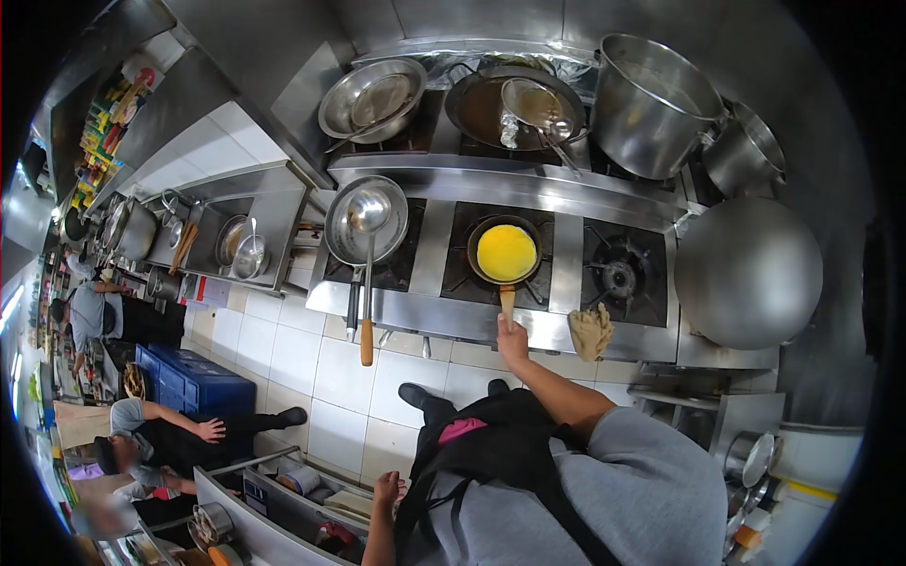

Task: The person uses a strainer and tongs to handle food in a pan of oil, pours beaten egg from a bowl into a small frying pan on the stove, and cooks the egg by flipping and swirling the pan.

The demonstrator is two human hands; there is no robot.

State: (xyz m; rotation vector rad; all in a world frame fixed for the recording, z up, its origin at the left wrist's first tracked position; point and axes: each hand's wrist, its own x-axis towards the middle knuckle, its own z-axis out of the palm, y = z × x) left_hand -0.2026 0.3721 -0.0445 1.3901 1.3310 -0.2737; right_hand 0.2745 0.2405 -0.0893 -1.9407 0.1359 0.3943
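My right hand [512, 341] is closed around the wooden handle [508, 300] of a small dark frying pan [474, 257]. The pan sits over the middle front burner, and a round yellow egg layer [507, 253] covers most of its base. Low beside my apron hangs my left hand [389, 489], its fingers curled in, with nothing visible in them. To the right of the pan, a crumpled tan cloth [591, 332] lies on the stove's front edge. Left of it rests a metal pan [335, 231] with a wooden-handled ladle [368, 211] lying in it.
Behind the front burners stand a large bowl [332, 108], a wok of brown liquid [472, 106] and a tall stockpot [642, 132]. A domed metal lid [748, 274] is at the right. Co-workers [156, 429] and a blue crate [193, 382] are on the left, near an open drawer [316, 500].
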